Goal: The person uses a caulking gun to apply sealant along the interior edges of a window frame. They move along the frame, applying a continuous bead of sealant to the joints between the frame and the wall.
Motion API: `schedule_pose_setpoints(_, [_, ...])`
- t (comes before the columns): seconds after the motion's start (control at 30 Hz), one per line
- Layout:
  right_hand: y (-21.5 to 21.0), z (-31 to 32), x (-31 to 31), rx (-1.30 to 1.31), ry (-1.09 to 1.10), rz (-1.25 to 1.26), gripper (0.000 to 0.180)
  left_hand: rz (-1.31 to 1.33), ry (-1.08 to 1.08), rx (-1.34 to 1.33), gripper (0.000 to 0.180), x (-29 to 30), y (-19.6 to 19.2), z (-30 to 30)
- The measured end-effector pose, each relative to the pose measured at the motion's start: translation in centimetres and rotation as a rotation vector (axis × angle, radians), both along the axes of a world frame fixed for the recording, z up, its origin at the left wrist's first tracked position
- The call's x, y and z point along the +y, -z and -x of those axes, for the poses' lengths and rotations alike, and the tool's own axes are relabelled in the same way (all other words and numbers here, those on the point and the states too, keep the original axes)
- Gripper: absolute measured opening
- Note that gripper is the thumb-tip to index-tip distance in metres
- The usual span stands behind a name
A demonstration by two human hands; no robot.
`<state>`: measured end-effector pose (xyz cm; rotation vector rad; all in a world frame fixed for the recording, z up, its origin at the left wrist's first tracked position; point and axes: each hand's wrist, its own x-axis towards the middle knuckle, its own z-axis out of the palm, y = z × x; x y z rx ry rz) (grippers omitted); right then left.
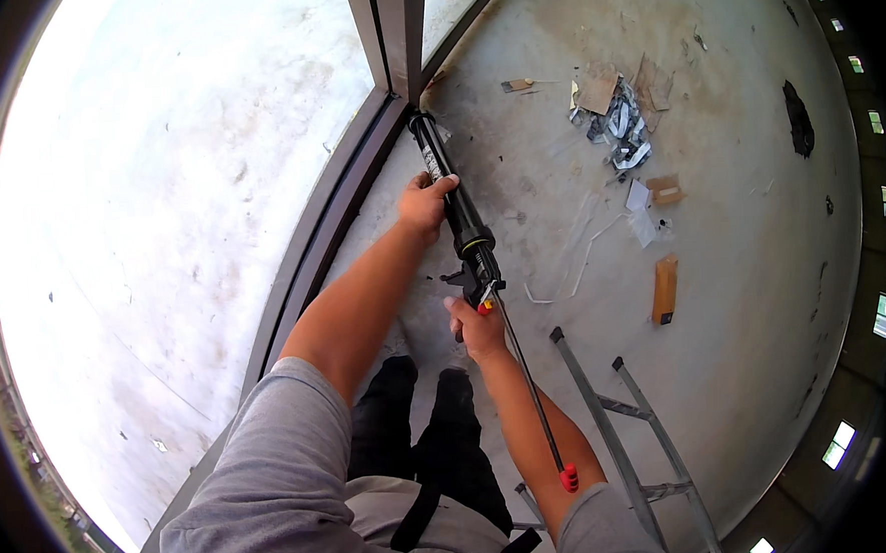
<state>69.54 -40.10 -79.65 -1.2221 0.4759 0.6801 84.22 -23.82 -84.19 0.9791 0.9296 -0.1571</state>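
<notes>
A long black caulking gun (466,215) stretches from my hands up to the corner of a dark metal frame (362,171). My left hand (425,206) is closed around its barrel, thumb lying across the top. Lower down, my right hand (477,329) grips the handle beneath the trigger. A thin plunger rod runs back from the gun over my right forearm and ends in a red knob (570,478). The gun's front end is close to the foot of the upright post (399,38); whether its tip touches the frame cannot be made out.
A metal ladder (612,438) stands at my lower right. On the concrete floor lie an orange-brown box (665,290), a heap of crumpled plastic wrapping (624,127), cardboard pieces (665,189) and a thin white strip (585,265). Pale ground shows beyond the frame at left.
</notes>
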Motion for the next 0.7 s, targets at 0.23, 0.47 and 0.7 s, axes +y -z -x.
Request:
schedule_pose_setpoints(0.23, [-0.8,1.2,0.2,0.333,0.355,-0.449,0.031,-0.107,0.131,0.035,0.059,-2.5,-0.5,-0.3])
schedule_pose_setpoints(0.47, [-2.9,0.0,-0.9,0.43,0.468,-0.703,0.037,0.028,0.187,0.152,0.046,-2.1,0.3,-0.8])
schedule_pose_setpoints(0.7, [-5.3,-1.1,-3.3,0.317,0.437,-0.931,0.057,0.23,0.244,0.163,0.027,-1.3,1.7,-1.8])
